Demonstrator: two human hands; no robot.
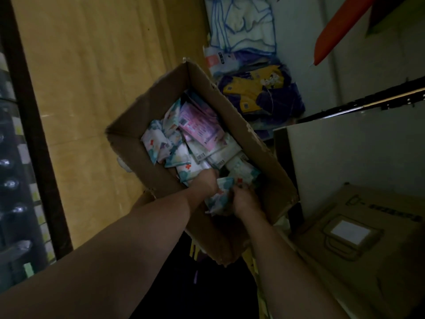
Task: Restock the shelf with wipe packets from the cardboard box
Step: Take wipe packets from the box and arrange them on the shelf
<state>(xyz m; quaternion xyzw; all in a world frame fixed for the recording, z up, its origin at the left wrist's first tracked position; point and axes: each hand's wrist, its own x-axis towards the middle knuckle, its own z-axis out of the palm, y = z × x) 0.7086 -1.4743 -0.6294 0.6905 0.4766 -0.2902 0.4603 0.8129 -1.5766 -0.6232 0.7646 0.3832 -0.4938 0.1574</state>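
Dim room, yellow-tan floor [96,93]. Dark-framed shelf [20,157] along the left edge, its contents blurred. Open cardboard box [147,116] sits on the floor mid-frame, long axis running from upper left to lower right, flaps up. To its upper right, packaged goods: a white-and-blue pack [241,24] and a purple-yellow pack [259,93]. A second box [358,245], closed, with a white label, lies at lower right beside a pale panel [354,153]. An orange object [340,26] shows at top right.

Box holds a loose heap of wipe packets, lying at mixed angles. A pink packet [202,127] lies on top toward the far end, long axis roughly along the box. White-teal packets fill the rest.

Both hands are inside the near end of the box. Left hand [207,183] reaches in with fingers down among the packets; whether it grips one cannot be told. Right hand [243,201] is curled round a white-teal packet [220,194], which sits between the two hands, just left of the right fingers and touching the left wrist. The packet is crumpled; its long axis runs roughly up-down in frame, tilted.
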